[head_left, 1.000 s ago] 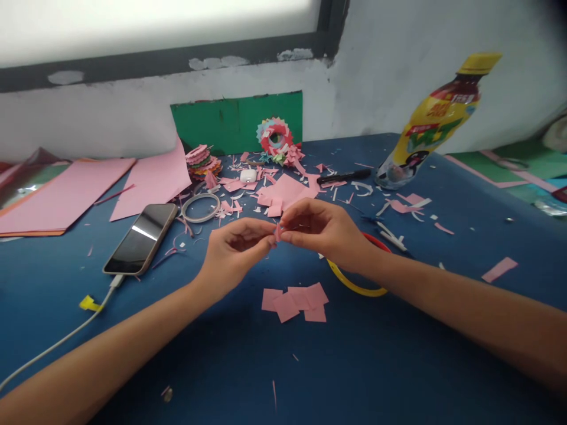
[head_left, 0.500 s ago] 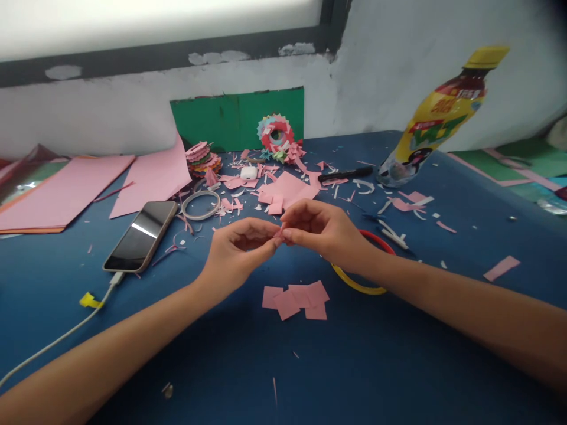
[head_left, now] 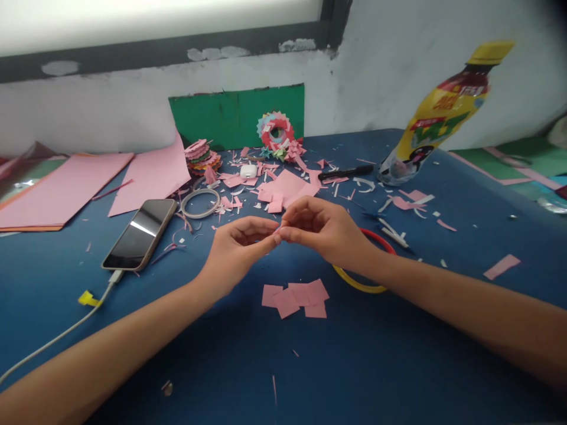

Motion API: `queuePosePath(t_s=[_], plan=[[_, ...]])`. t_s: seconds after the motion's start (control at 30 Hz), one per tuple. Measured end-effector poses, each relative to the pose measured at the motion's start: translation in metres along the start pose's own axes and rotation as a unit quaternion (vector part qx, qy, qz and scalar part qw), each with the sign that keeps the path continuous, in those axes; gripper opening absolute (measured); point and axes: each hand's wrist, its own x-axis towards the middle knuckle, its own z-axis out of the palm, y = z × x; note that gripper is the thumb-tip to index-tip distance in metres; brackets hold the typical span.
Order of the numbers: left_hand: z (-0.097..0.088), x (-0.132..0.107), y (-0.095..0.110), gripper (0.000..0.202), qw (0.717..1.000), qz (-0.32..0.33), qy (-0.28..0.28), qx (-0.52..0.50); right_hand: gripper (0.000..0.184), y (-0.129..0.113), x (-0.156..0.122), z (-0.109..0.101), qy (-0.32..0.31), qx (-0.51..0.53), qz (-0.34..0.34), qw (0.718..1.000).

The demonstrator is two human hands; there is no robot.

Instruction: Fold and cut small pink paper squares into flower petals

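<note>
My left hand [head_left: 241,248] and my right hand [head_left: 319,227] meet at the fingertips above the middle of the table. Pinched between both is a small piece of pink paper [head_left: 279,229], mostly covered by my fingers, so its folds cannot be made out. Below my hands several pink paper squares [head_left: 287,303] lie overlapping on the blue tabletop [head_left: 354,360]. Under my right wrist rests a red and yellow ring [head_left: 361,286], partly hidden by the arm.
A charging phone [head_left: 139,236] and a tape roll [head_left: 200,203] lie to the left, near pink sheets [head_left: 62,189]. Behind are paper scraps, a black pen [head_left: 345,173], a white earphone case [head_left: 248,171] and a folded paper wreath [head_left: 275,131]. A yellow bottle [head_left: 436,121] stands back right.
Both hands stay nearly in place, still pinching the paper. Less of the pink piece shows between the fingertips now. The view has shifted very slightly.
</note>
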Motion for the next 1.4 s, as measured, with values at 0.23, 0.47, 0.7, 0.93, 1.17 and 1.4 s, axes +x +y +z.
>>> queuePosePath(t_s=[0.23,0.47,0.7,0.93,1.17,1.4], plan=[[0.0006,-0.0012,-0.0006,0.019,1.000,0.009,0.024,0.012,0.023,0.0008,-0.0005,0.0002,-0.002,0.015,-0.001,1.000],[0.0002,-0.0015,0.0013,0.020,0.999,0.010,0.012,0.028,0.020,-0.0017,0.0005,0.0001,-0.005,0.015,0.006,1.000],[0.0011,-0.0033,0.0049,0.016,1.000,-0.001,-0.015,-0.003,0.013,-0.0038,0.0045,-0.0030,-0.012,0.052,0.037,0.998],[0.0021,-0.0038,0.0067,0.011,1.000,0.005,-0.026,0.008,0.009,-0.0064,0.0031,-0.0028,-0.023,-0.003,0.020,1.000],[0.0022,-0.0033,0.0059,0.010,0.999,0.019,-0.031,-0.016,0.010,-0.0010,0.0029,0.0010,0.013,0.024,-0.025,0.999],[0.0037,-0.0053,0.0065,0.012,0.999,0.027,-0.029,-0.029,0.009,0.0007,0.0018,0.0031,0.031,0.032,-0.071,0.996]])
